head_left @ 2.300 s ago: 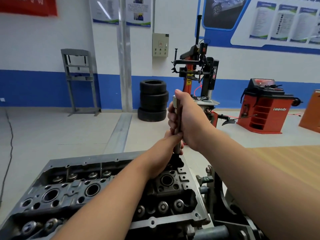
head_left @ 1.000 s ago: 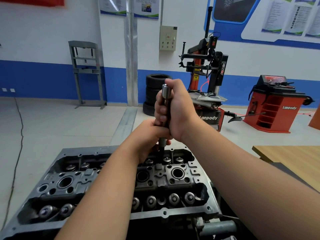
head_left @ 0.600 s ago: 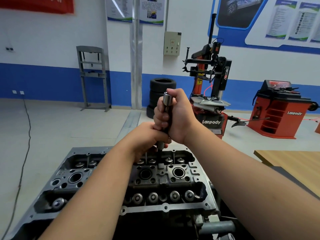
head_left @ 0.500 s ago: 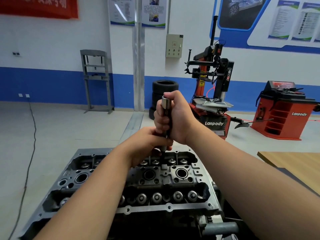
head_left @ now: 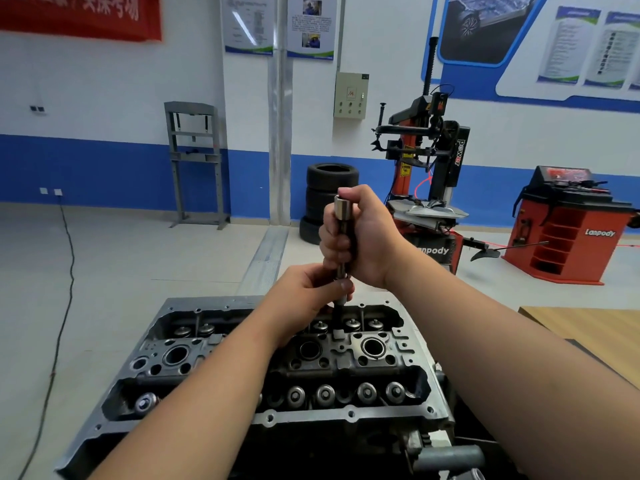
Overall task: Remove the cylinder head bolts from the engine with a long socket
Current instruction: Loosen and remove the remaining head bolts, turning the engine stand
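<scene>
Workshop floor (head_left: 138,258), stacked tyres (head_left: 331,188) behind upright socket (head_left: 342,220), both hands.

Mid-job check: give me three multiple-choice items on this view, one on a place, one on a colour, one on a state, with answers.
1. Where does the long socket meet the cylinder head?
A. far side, right of middle
B. near left corner
C. lying on the wooden table

2. What colour is the balancing machine at right?
A. green
B. red-orange
C. yellow

3. How is the socket held?
A. lying loose
B. one hand only
C. both hands, upright

Answers: 1 A, its lower end goes down among the far row of valve springs. 2 B, its cabinet is red-orange. 3 C, the right hand wraps the upper part and the left hand pinches lower down.
</scene>
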`<act>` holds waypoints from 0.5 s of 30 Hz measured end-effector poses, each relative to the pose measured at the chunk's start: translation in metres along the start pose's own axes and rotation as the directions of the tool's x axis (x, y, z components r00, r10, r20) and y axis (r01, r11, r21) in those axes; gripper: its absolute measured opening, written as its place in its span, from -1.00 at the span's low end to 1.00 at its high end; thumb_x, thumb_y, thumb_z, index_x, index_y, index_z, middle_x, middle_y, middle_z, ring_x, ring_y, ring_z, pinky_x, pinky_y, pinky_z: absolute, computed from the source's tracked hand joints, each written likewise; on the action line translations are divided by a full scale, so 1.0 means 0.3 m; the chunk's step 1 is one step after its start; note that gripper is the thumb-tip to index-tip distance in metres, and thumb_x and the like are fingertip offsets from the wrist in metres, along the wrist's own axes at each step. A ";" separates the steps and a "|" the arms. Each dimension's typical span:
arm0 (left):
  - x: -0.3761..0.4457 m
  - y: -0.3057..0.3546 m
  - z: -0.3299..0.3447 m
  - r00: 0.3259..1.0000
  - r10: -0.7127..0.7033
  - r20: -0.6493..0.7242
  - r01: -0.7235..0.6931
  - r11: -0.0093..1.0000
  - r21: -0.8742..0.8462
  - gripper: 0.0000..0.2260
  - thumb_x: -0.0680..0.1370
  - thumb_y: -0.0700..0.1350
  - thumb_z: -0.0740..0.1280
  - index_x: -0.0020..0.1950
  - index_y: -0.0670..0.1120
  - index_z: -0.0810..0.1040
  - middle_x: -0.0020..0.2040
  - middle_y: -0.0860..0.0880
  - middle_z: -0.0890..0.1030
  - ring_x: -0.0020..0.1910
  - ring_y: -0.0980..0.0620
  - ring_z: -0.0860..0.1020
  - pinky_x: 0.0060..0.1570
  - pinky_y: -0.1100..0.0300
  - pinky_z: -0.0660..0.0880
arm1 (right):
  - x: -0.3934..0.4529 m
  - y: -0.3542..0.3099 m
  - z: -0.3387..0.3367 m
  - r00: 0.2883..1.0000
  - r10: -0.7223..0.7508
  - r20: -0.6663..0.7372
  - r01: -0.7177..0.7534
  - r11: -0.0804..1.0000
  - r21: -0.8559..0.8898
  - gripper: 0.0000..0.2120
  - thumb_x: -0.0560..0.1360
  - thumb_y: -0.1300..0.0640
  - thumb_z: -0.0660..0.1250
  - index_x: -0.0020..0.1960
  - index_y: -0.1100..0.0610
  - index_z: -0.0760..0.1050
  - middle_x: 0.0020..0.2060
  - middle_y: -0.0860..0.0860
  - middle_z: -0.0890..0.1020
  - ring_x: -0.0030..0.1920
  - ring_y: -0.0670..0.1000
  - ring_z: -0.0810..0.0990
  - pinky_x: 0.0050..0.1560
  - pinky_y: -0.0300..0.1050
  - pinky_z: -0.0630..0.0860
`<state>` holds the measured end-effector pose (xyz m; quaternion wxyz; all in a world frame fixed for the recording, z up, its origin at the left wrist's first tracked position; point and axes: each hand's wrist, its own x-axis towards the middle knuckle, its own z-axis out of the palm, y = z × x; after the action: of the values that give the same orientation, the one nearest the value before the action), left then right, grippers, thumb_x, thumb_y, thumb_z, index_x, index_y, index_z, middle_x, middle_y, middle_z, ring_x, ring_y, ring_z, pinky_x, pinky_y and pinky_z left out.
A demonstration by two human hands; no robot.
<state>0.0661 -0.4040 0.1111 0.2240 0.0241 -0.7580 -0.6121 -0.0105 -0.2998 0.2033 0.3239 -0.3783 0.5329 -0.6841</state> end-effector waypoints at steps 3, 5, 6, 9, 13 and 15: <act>0.005 -0.004 -0.001 0.998 0.021 -0.058 -0.017 0.998 0.057 -0.78 0.45 0.08 0.45 -0.07 -0.05 0.70 -0.18 -0.03 0.72 -0.17 0.01 0.60 0.00 -0.07 0.49 | 0.005 0.003 0.019 0.985 -0.052 -0.165 0.044 0.998 -0.055 -0.59 0.60 -0.14 0.18 -0.24 0.14 0.50 -0.44 0.03 0.47 -0.43 0.01 0.39 -0.32 -0.11 0.36; 0.005 -0.006 0.003 0.995 0.036 -0.092 -0.027 0.995 0.099 -0.72 0.37 0.18 0.49 -0.08 0.01 0.68 -0.21 -0.02 0.72 -0.24 0.06 0.60 -0.09 -0.05 0.53 | 0.003 0.018 0.040 0.965 -0.112 -0.238 0.102 0.993 -0.053 -0.65 0.62 -0.09 0.20 -0.14 0.14 0.56 -0.40 0.00 0.54 -0.41 -0.03 0.46 -0.32 -0.15 0.43; 0.004 -0.009 0.006 0.994 0.047 -0.103 -0.034 0.992 0.118 -0.67 0.32 0.23 0.50 -0.10 0.03 0.66 -0.22 -0.01 0.71 -0.28 0.08 0.60 -0.15 0.02 0.52 | 0.004 0.027 0.048 0.959 -0.133 -0.249 0.126 0.991 -0.044 -0.66 0.63 -0.06 0.18 -0.13 0.13 0.56 -0.42 -0.02 0.52 -0.43 -0.06 0.44 -0.37 -0.18 0.41; 0.003 -0.017 0.019 0.992 0.040 -0.116 -0.025 0.991 0.129 -0.57 0.23 0.28 0.51 -0.08 0.01 0.65 -0.20 -0.02 0.71 -0.23 0.00 0.67 -0.13 0.01 0.59 | -0.001 0.042 0.057 0.961 -0.143 -0.235 0.145 0.989 -0.006 -0.61 0.63 -0.04 0.13 -0.29 0.09 0.50 -0.51 -0.05 0.39 -0.50 -0.08 0.28 -0.44 -0.19 0.26; -0.003 -0.018 0.016 0.997 0.043 -0.066 -0.034 0.991 0.132 -0.70 0.35 0.30 0.45 -0.05 0.16 0.66 -0.18 0.03 0.71 -0.23 0.07 0.63 -0.09 -0.01 0.56 | -0.003 0.023 0.049 0.973 -0.109 -0.203 0.123 0.991 0.058 -0.56 0.60 -0.03 0.10 -0.42 0.06 0.41 -0.56 -0.05 0.29 -0.54 -0.05 0.17 -0.52 -0.22 0.21; -0.011 -0.014 0.006 0.999 0.048 0.005 -0.049 0.990 0.129 -0.76 0.49 0.26 0.36 0.00 0.16 0.66 -0.15 0.02 0.70 -0.16 0.02 0.60 0.00 -0.14 0.55 | -0.008 0.025 0.053 0.970 -0.113 -0.215 0.127 0.991 0.050 -0.57 0.59 -0.05 0.12 -0.42 0.06 0.39 -0.56 -0.06 0.28 -0.55 -0.06 0.17 -0.53 -0.24 0.20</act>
<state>0.0673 -0.4023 0.1058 0.2359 0.0195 -0.7967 -0.5561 0.0047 -0.3070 0.1978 0.2352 -0.3243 0.5185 -0.7554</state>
